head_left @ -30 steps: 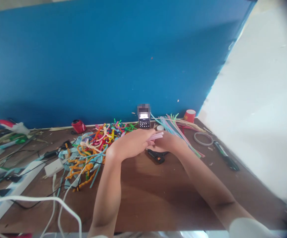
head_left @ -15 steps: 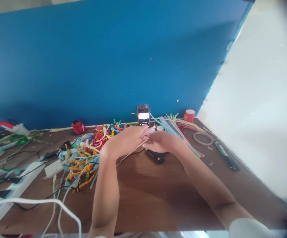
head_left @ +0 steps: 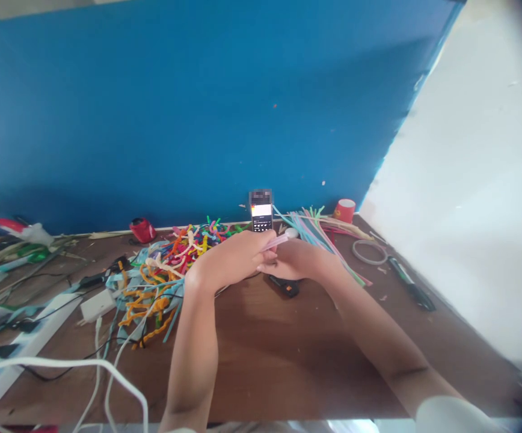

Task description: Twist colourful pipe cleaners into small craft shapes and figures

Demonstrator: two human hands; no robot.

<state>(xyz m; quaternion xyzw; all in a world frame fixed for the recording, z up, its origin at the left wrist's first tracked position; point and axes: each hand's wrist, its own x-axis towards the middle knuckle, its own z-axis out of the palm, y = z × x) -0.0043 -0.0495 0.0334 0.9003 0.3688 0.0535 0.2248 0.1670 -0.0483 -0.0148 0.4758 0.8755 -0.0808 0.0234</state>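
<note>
My left hand (head_left: 243, 249) is closed with its fingers pinched on pale pink pipe cleaners (head_left: 276, 242), which slant up to the right between the hands. My right hand (head_left: 294, 258) meets it from the other side, fingers bent in and touching the left fingertips; its grip is partly hidden. Just beyond the pink tips is a small white round thing (head_left: 291, 232). Below the right hand a black tool (head_left: 287, 285) with an orange mark lies on the table, partly covered. Behind the hands a phone (head_left: 261, 211) with a lit screen stands upright.
Left of the hands spreads a tangle of coloured pipe cleaners (head_left: 153, 300). Straight ones (head_left: 317, 231) lie at back right, near a red paper cup (head_left: 345, 210), a tape ring (head_left: 369, 252) and a marker (head_left: 411, 284). A power strip (head_left: 30, 343) and cables occupy the left.
Both hands have stayed at nearly the same spot, with fingers drawn closer together. The pale pink pipe cleaners have shifted slightly right, and the black tool is more covered.
</note>
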